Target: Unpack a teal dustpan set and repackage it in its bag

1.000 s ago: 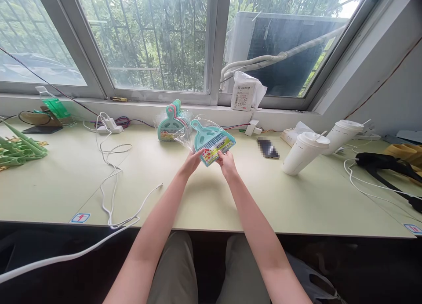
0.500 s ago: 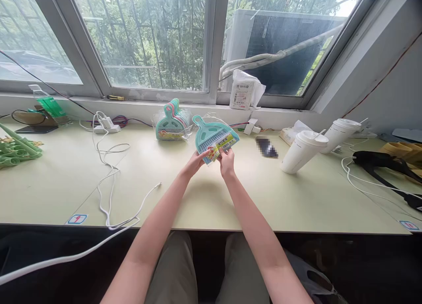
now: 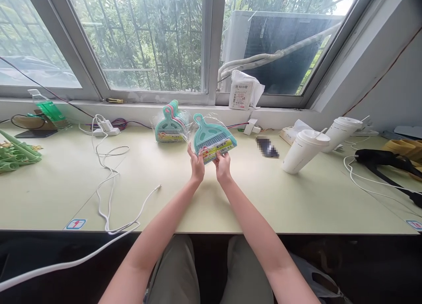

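A mint-green mini dustpan and brush set (image 3: 212,135) in clear plastic wrap is held tilted above the table, its handle toward the window. My left hand (image 3: 197,167) grips its lower left edge, with a finger reaching up along that side. My right hand (image 3: 223,166) pinches the bottom edge, thumb over the yellow label. Just beyond, to the left, a row of similar wrapped dustpan sets (image 3: 170,124) in green and pink stands upright. The far sides of my fingers are hidden behind the set.
Two white lidded cups (image 3: 305,152) with straws stand at right, near a dark blurred object (image 3: 267,146) and a tissue pack (image 3: 293,132). A white cable (image 3: 110,181) snakes along the left. A green bottle (image 3: 51,108) leans at back left. A window (image 3: 138,40) rises behind the table.
My left hand has shifted its hold, a finger now raised along the set's left side. The set has turned slightly, its label more level. My right hand has moved slightly left and lower.
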`<state>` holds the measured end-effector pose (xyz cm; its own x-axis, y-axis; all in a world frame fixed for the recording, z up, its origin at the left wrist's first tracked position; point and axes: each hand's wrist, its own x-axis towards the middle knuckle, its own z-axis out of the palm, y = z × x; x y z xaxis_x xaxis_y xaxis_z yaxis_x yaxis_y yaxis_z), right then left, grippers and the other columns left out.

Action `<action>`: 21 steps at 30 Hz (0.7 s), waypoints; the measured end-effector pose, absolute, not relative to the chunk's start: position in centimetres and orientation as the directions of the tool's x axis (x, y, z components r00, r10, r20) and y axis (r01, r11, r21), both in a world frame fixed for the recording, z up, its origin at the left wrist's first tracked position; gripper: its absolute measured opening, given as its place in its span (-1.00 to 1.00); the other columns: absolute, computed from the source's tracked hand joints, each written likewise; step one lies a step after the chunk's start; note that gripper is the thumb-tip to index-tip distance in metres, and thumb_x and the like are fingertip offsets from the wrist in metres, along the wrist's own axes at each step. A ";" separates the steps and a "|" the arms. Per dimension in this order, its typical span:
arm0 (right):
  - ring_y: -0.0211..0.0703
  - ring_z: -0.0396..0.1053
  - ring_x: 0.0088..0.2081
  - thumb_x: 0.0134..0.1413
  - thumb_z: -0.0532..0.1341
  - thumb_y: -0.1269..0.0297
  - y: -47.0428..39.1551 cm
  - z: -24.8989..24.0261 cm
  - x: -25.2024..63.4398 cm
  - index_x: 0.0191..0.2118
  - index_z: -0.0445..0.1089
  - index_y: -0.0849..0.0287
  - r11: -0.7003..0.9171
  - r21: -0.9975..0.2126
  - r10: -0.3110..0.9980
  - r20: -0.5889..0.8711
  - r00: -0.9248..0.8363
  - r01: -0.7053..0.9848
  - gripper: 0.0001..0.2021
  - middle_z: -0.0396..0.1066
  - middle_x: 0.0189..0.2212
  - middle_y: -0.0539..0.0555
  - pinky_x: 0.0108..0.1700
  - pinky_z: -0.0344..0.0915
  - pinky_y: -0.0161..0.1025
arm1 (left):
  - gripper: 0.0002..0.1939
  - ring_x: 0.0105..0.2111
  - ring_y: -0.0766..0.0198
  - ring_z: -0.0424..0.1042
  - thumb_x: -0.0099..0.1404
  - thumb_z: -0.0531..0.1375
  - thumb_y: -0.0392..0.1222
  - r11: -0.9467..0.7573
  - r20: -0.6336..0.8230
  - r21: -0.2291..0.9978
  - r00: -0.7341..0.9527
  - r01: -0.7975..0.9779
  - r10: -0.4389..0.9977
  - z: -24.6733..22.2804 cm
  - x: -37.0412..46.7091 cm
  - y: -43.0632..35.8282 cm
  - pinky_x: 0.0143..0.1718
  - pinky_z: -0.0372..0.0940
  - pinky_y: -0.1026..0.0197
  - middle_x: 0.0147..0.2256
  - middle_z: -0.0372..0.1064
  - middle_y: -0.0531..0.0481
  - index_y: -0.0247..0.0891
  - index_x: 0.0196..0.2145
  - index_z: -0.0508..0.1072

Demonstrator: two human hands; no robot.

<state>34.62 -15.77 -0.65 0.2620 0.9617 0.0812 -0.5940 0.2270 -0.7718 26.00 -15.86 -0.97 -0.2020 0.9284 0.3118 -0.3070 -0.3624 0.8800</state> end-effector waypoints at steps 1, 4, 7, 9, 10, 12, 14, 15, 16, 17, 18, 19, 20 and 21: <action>-0.18 0.46 -0.10 -0.01 0.23 0.30 -15.8 -0.6 34.6 -0.14 0.28 0.10 0.225 -0.772 0.962 0.080 0.260 -0.595 -0.73 0.45 -0.13 0.07 -0.04 0.44 -0.15 | -0.27 0.34 0.20 -0.16 0.36 0.07 -0.08 -0.363 0.315 0.883 -0.199 -0.296 0.928 -0.9 26.0 -15.9 0.28 -0.09 0.15 0.34 -0.11 0.01 0.04 0.33 -0.26; -0.19 0.47 -0.15 -0.04 0.23 0.34 -15.5 -0.6 34.8 -0.18 0.29 0.12 0.173 -0.765 0.973 0.036 0.227 -0.621 -0.76 0.47 -0.17 0.05 -0.07 0.46 -0.17 | -0.32 0.33 0.15 -0.11 0.36 0.08 -0.08 -0.388 0.342 0.891 -0.216 -0.234 0.915 -1.0 25.8 -16.0 0.28 -0.06 0.14 0.32 -0.06 0.04 0.05 0.32 -0.16; -0.22 0.48 -0.19 -0.03 0.22 0.34 -14.8 -0.6 35.8 -0.21 0.32 0.14 0.145 -0.755 0.971 -0.015 0.237 -0.640 -0.80 0.49 -0.22 0.05 -0.11 0.47 -0.23 | -0.36 0.32 0.11 -0.06 0.35 0.08 -0.07 -0.406 0.357 0.895 -0.247 -0.187 0.901 -1.1 25.6 -16.0 0.26 -0.02 0.10 0.28 0.05 0.01 0.03 0.31 -0.09; -0.23 0.48 -0.19 -0.02 0.24 0.31 -14.3 -0.7 36.7 -0.22 0.32 0.13 0.179 -0.748 0.953 -0.029 0.302 -0.639 -0.80 0.49 -0.22 0.04 -0.13 0.47 -0.28 | -0.38 0.31 0.10 -0.05 0.36 0.07 -0.04 -0.421 0.375 0.890 -0.242 -0.174 0.895 -1.2 25.6 -16.2 0.26 -0.01 0.08 0.27 0.08 0.00 0.02 0.30 -0.07; -0.24 0.48 -0.19 -0.04 0.26 0.30 -14.1 -0.8 37.1 -0.22 0.32 0.12 0.197 -0.745 0.940 -0.040 0.338 -0.637 -0.79 0.50 -0.22 0.04 -0.14 0.47 -0.29 | -0.40 0.31 0.09 -0.03 0.37 0.06 -0.02 -0.439 0.398 0.885 -0.238 -0.157 0.886 -1.2 25.7 -16.3 0.25 0.02 0.07 0.26 0.10 -0.01 0.02 0.30 -0.05; -0.24 0.48 -0.21 -0.07 0.30 0.29 -13.9 -0.9 37.7 -0.22 0.32 0.12 0.218 -0.741 0.919 -0.064 0.389 -0.635 -0.75 0.50 -0.23 0.03 -0.17 0.47 -0.30 | -0.44 0.25 0.07 0.11 0.38 0.02 0.01 -0.489 0.461 0.869 -0.231 -0.080 0.857 -1.2 25.8 -16.5 0.19 0.11 0.07 0.22 0.16 -0.07 -0.03 0.28 0.01; -0.24 0.48 -0.24 -0.10 0.33 0.26 -13.8 -1.1 38.0 -0.22 0.33 0.14 0.222 -0.741 0.902 -0.090 0.421 -0.634 -0.73 0.50 -0.25 0.02 -0.21 0.47 -0.31 | -0.46 0.14 0.07 0.27 0.40 -0.02 0.04 -0.531 0.523 0.847 -0.222 0.026 0.823 -1.3 26.1 -16.7 0.10 0.21 0.06 0.17 0.24 -0.13 -0.09 0.27 0.03; -0.24 0.48 -0.25 -0.10 0.34 0.24 -13.8 -1.1 38.1 -0.22 0.34 0.14 0.223 -0.743 0.895 -0.100 0.434 -0.631 -0.71 0.50 -0.26 0.02 -0.22 0.47 -0.31 | -0.47 0.09 0.09 0.32 0.40 -0.05 0.05 -0.546 0.548 0.834 -0.212 0.073 0.809 -1.4 26.2 -16.8 0.06 0.25 0.06 0.15 0.26 -0.16 -0.10 0.27 0.03; -0.23 0.48 -0.26 -0.11 0.34 0.22 -13.8 -1.1 38.2 -0.22 0.34 0.15 0.223 -0.746 0.890 -0.107 0.444 -0.627 -0.70 0.50 -0.28 0.02 -0.23 0.47 -0.30 | -0.47 0.06 0.10 0.36 0.41 -0.06 0.06 -0.558 0.569 0.822 -0.202 0.110 0.798 -1.5 26.3 -16.8 0.02 0.28 0.06 0.14 0.28 -0.18 -0.12 0.27 0.02; -0.23 0.48 -0.26 -0.11 0.34 0.20 -13.8 -1.1 38.3 -0.21 0.35 0.15 0.221 -0.750 0.886 -0.112 0.450 -0.623 -0.69 0.50 -0.29 0.02 -0.24 0.47 -0.30 | -0.47 0.03 0.11 0.38 0.41 -0.08 0.06 -0.568 0.584 0.812 -0.192 0.139 0.789 -1.5 26.4 -16.7 0.00 0.30 0.07 0.13 0.29 -0.19 -0.13 0.27 0.02; -0.22 0.48 -0.27 -0.10 0.34 0.19 -13.8 -1.0 38.4 -0.20 0.35 0.15 0.220 -0.752 0.884 -0.116 0.453 -0.621 -0.68 0.50 -0.30 0.02 -0.24 0.47 -0.30 | -0.47 0.02 0.12 0.39 0.42 -0.08 0.06 -0.573 0.595 0.804 -0.185 0.160 0.782 -1.6 26.4 -16.7 -0.02 0.31 0.08 0.12 0.30 -0.20 -0.13 0.27 0.02; -0.22 0.48 -0.27 -0.10 0.34 0.17 -13.9 -1.0 38.4 -0.19 0.35 0.15 0.217 -0.754 0.883 -0.119 0.454 -0.621 -0.68 0.50 -0.30 0.03 -0.24 0.47 -0.29 | -0.47 0.02 0.12 0.40 0.42 -0.09 0.05 -0.575 0.600 0.799 -0.179 0.174 0.779 -1.6 26.4 -16.6 -0.03 0.32 0.09 0.11 0.30 -0.21 -0.14 0.27 0.01; -0.22 0.48 -0.27 -0.08 0.33 0.15 -13.9 -0.9 38.5 -0.18 0.35 0.15 0.213 -0.753 0.883 -0.124 0.452 -0.623 -0.67 0.50 -0.29 0.03 -0.25 0.47 -0.28 | -0.47 0.01 0.12 0.40 0.42 -0.09 0.05 -0.574 0.602 0.797 -0.174 0.184 0.779 -1.7 26.4 -16.6 -0.03 0.32 0.09 0.10 0.31 -0.21 -0.15 0.27 0.00; -0.22 0.48 -0.27 -0.07 0.33 0.14 -13.9 -0.9 38.6 -0.17 0.35 0.15 0.205 -0.753 0.883 -0.133 0.449 -0.626 -0.67 0.50 -0.28 0.04 -0.25 0.47 -0.28 | -0.47 0.01 0.12 0.40 0.43 -0.10 0.04 -0.573 0.602 0.797 -0.168 0.190 0.781 -1.7 26.4 -16.6 -0.03 0.32 0.09 0.09 0.32 -0.22 -0.15 0.27 0.00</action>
